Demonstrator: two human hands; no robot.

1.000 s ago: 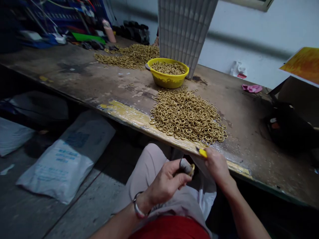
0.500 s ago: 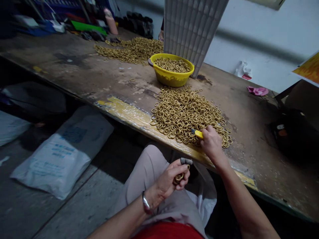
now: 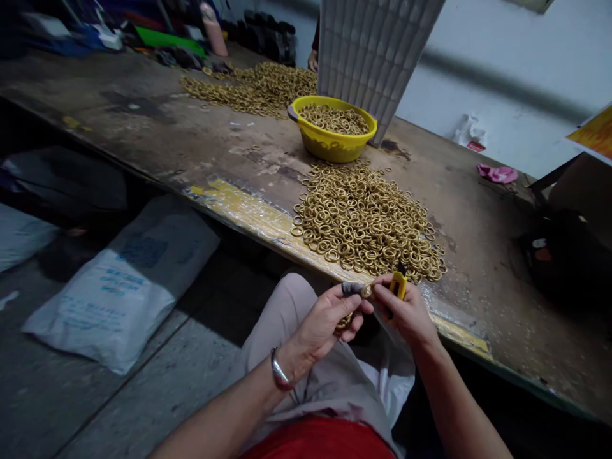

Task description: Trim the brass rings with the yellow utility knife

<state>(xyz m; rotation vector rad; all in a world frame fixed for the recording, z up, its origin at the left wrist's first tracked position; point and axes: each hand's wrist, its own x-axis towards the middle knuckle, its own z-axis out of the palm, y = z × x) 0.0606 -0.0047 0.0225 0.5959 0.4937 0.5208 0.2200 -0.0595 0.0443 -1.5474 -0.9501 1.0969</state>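
Above my lap, my left hand [image 3: 329, 319] is closed around several gold rings [image 3: 343, 324], and a dark wrap [image 3: 351, 288] covers its index fingertip. My right hand [image 3: 406, 309] grips a yellow cutter [image 3: 398, 284], its dark tip pointing up. Between the fingertips of both hands is one gold ring [image 3: 367, 291], touching the wrapped finger. Just beyond the hands, a large pile of gold rings [image 3: 363, 220] lies near the table's front edge. Behind that pile stands a yellow basin [image 3: 335, 145] full of rings.
A second ring pile [image 3: 258, 89] lies farther back on the table [image 3: 191, 140]. A tall grey ribbed panel [image 3: 373, 57] stands behind the basin, with another person's hand [image 3: 312, 60] beside it. A pink cloth [image 3: 497, 173] lies right; a white sack [image 3: 119, 287] rests on the floor.
My right hand has moved from the ring pile back toward my left hand, bringing the cutter along. The cutter now points upward, and a ring is between the fingertips.
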